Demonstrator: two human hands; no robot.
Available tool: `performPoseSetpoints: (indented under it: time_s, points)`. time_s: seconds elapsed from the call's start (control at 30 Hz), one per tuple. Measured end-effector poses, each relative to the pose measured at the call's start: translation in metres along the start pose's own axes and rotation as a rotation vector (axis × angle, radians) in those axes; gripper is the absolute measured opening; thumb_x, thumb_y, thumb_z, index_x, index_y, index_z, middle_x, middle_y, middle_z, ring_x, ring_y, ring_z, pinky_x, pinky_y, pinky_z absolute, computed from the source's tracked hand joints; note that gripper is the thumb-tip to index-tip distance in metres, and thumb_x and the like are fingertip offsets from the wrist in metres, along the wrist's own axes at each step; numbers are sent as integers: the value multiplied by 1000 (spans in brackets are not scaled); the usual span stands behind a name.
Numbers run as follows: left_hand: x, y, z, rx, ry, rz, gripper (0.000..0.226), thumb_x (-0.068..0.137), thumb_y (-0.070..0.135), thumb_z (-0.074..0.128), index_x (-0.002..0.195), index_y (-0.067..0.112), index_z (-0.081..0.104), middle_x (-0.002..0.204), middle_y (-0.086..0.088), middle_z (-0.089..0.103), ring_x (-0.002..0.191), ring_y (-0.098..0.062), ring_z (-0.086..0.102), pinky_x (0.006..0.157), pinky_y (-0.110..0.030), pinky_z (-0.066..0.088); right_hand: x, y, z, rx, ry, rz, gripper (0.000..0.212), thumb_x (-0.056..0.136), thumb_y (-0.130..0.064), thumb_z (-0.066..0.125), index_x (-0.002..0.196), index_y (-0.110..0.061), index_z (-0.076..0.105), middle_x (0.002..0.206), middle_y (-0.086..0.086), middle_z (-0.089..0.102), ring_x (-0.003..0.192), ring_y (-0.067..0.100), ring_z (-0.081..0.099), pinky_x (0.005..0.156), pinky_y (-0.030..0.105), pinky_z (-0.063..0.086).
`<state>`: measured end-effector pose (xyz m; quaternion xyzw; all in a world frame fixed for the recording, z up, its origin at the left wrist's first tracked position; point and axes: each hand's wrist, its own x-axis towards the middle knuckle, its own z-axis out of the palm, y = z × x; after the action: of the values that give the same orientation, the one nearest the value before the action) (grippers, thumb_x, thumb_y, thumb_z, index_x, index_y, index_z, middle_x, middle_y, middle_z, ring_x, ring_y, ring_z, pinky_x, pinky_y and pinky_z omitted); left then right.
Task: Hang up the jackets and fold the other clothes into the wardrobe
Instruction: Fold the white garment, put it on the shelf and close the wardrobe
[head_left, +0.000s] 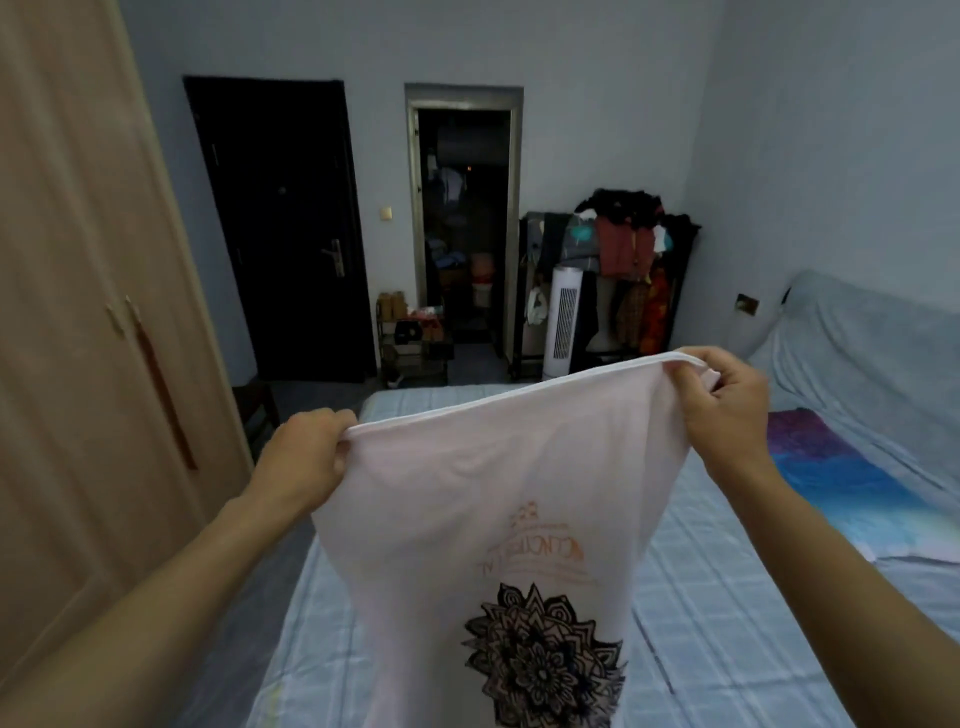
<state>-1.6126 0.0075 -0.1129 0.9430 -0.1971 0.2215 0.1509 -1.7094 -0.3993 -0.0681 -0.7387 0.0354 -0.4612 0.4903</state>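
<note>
A pale pink T-shirt (498, 483) with a black mandala print and orange lettering hangs in the air over the bed, upside down, its hem stretched between my hands. My left hand (306, 452) grips the hem's left corner. My right hand (727, 400) pinches the right corner, held a little higher. The shirt's lower part runs out of the bottom of the view. The wooden wardrobe (78, 291) stands shut at the left, its two door handles side by side.
Below the shirt lies a bed (727, 613) with a blue checked sheet, a colourful cloth (831, 467) at its right. A loaded clothes rack (623, 249), a white tower fan (563, 322), a shoe shelf (415, 338), a dark door and an open doorway stand at the far wall.
</note>
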Motion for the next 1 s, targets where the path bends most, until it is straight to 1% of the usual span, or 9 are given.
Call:
performPoseSetpoints:
  time_s: [0.17,0.3,0.37,0.43,0.6,0.77,0.87,0.93,1.0]
  points:
    - [47,8,-51,4,147,56,20,79,3,61,73,17,48,73,-4,51,70,-33,56,61,-44,49,40,-41,-3,34,45,-116,15,90,-11,65,84,-23,71,77,-14,66,68,-3,57,64,18,45]
    - [83,12,-98,-72,398,108,8,88,3,60,90,11,60,83,-13,61,75,-35,59,65,-38,44,75,-77,-15,62,106,-191,13,88,-19,67,80,-30,70,68,-21,65,66,-5,55,64,20,45]
    - [88,22,-120,-127,503,144,3,92,7,62,94,5,62,85,-14,63,75,-30,57,66,-34,37,87,-89,-23,60,157,-227,7,87,-23,68,83,-28,71,65,-24,63,64,-5,53,63,21,45]
    - [86,31,-133,-216,534,137,9,91,13,66,93,5,63,83,-8,61,74,-23,55,65,-30,34,94,-91,-29,57,200,-238,4,87,-25,67,87,-24,72,68,-20,62,64,-2,53,63,23,45]
    - [71,19,-113,-397,372,24,12,84,21,77,84,14,67,77,-5,65,71,-24,61,59,-29,43,78,-60,-34,-87,78,-167,5,86,-26,68,87,-24,73,74,-9,64,66,6,55,63,26,46]
    - [48,2,-83,-579,152,-4,8,83,14,77,82,12,70,82,-7,71,73,-22,67,57,-26,53,47,-26,-32,-135,-37,-96,14,87,-16,71,79,-27,70,73,-11,66,61,-3,55,57,12,42]
    - [38,-3,-74,-664,55,-7,6,82,9,77,84,7,71,83,-12,71,74,-24,68,59,-27,54,34,-14,-28,-156,-94,-44,9,85,-14,75,81,-23,72,74,-6,68,63,4,57,59,22,45]
    - [34,-9,-70,-703,17,-19,5,83,9,76,84,7,72,82,-9,72,72,-22,69,58,-24,55,27,-9,-25,-171,-143,-25,4,84,-14,75,83,-17,74,77,-3,69,67,9,59,62,24,45]
    - [31,-18,-65,-743,-13,-37,3,83,9,75,84,9,73,81,-6,72,72,-19,69,59,-22,54,21,-5,-23,-154,-204,-2,4,85,-12,73,83,-16,73,81,-2,70,70,7,59,63,25,46]
